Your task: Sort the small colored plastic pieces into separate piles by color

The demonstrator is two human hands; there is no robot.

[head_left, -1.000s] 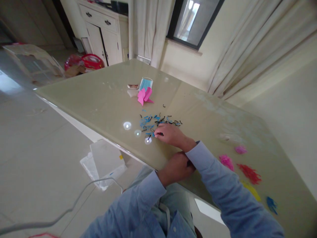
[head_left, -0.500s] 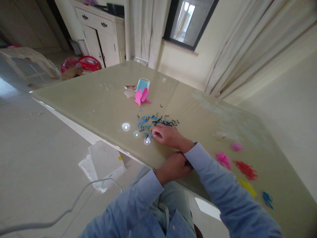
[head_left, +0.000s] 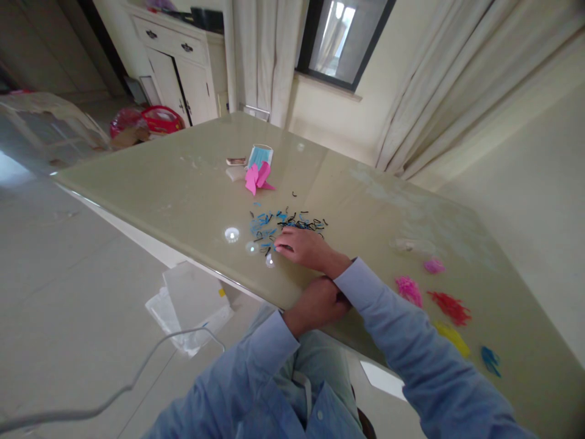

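On the glossy table point(head_left: 173, 183), black and blue small bands point(head_left: 265, 225) lie scattered in a loose pile. My right hand point(head_left: 299, 246) rests at the near side of the pile, its fingers curled down at the bands; what they hold, if anything, is too small to tell. Beneath my right wrist, near the table's front edge, is my left hand point(head_left: 320, 305). Its fingers are hidden under the right forearm and sleeve.
Pink bands point(head_left: 409, 291), red bands point(head_left: 451, 307), yellow bands point(head_left: 452, 339) and blue bands point(head_left: 490, 360) lie in piles at the right. Farther back are a face mask point(head_left: 259, 156) and pink pieces point(head_left: 258, 177). A cable point(head_left: 137, 378) hangs at lower left.
My right hand has shifted slightly left over the near side of the pile, and its fingers look a little more extended. The whole view has moved slightly.
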